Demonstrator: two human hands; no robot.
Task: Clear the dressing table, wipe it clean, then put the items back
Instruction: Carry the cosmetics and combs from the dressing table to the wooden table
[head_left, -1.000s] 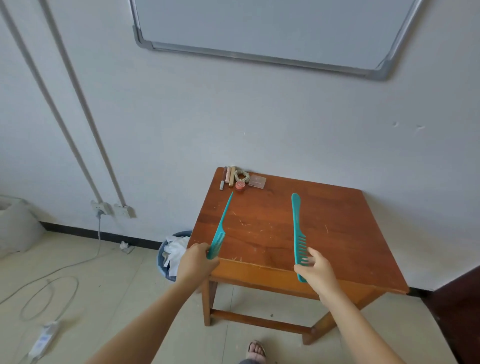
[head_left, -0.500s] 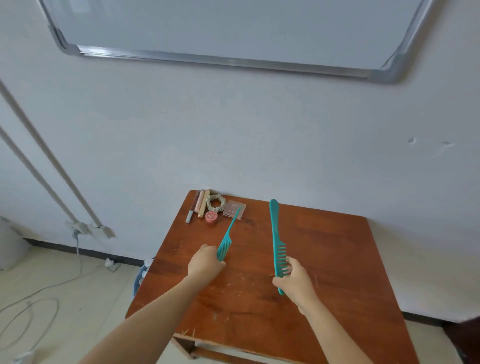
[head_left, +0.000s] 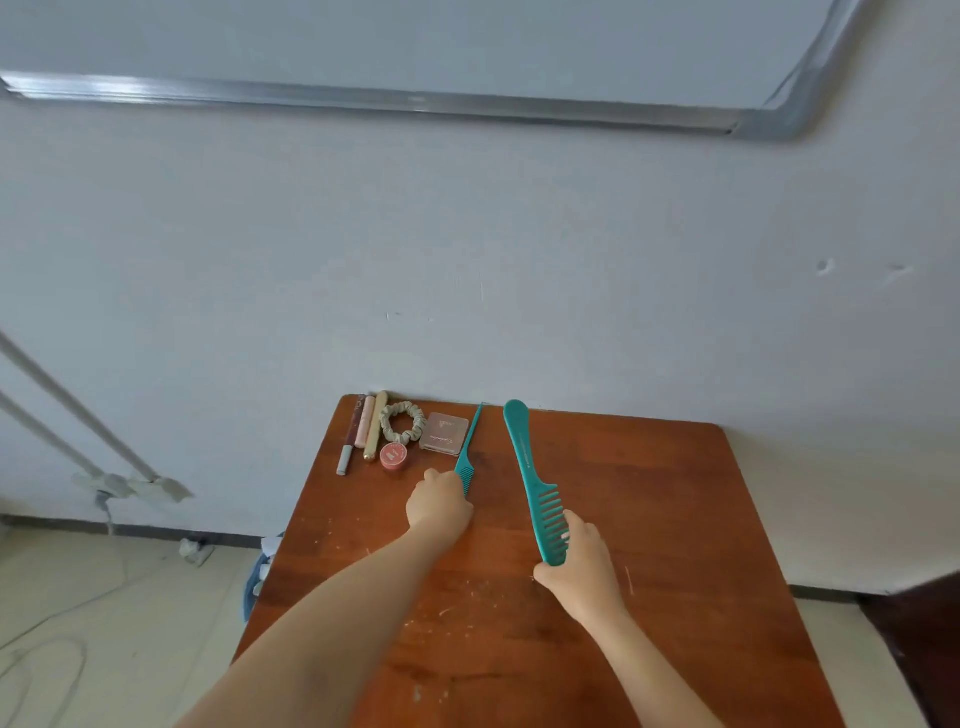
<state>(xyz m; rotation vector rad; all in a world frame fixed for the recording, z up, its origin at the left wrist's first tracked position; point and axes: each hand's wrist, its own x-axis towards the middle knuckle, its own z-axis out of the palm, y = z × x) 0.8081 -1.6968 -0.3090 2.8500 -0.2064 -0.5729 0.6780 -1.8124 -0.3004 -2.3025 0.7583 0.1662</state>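
The wooden dressing table (head_left: 649, 519) stands against the wall. My left hand (head_left: 439, 506) grips the toothed end of a thin teal tail comb (head_left: 470, 441), whose tip points to the wall beside the compact. My right hand (head_left: 582, 569) holds the toothed end of a wide-tooth teal comb (head_left: 524, 457), its handle reaching toward the back edge. At the back left lie a pink compact (head_left: 444, 432), a beige scrunchie (head_left: 402, 421), a small red pot (head_left: 393, 456) and three slim cosmetic sticks (head_left: 363, 428).
A whiteboard (head_left: 415, 47) hangs on the wall above. Pipes (head_left: 78, 410) run down the wall at left, with cables on the tiled floor. A blue bin (head_left: 257, 582) with white paper peeks out under the table's left edge. Dark furniture (head_left: 919, 639) is at lower right.
Both hands have carried the combs forward over the table toward the back left, near the cosmetics. The view has come closer to the table.
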